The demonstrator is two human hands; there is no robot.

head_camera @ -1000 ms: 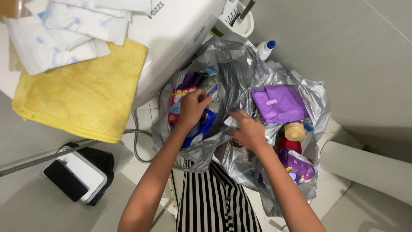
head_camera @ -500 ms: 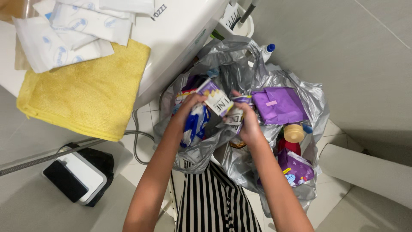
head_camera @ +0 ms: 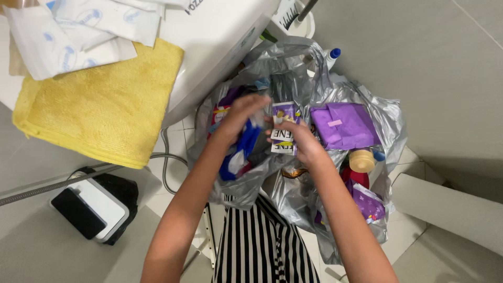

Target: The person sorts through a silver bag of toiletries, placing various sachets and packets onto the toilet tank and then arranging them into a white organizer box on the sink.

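A small purple-and-white packet had been lifted out of the grey plastic bag and was held above its opening, pinched by the right hand. The left hand, blurred, had been drawn off it; whether anything was gripped could not be told. A folded purple pad lay at the bag's right edge.

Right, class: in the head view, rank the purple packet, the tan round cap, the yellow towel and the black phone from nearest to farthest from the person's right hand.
1. Purple packet, just right of the right hand, on the grey bag.
2. Tan round cap, lower right, a little further.
3. Yellow towel, far left, on the white surface.
4. Black phone, lower left, on the floor.
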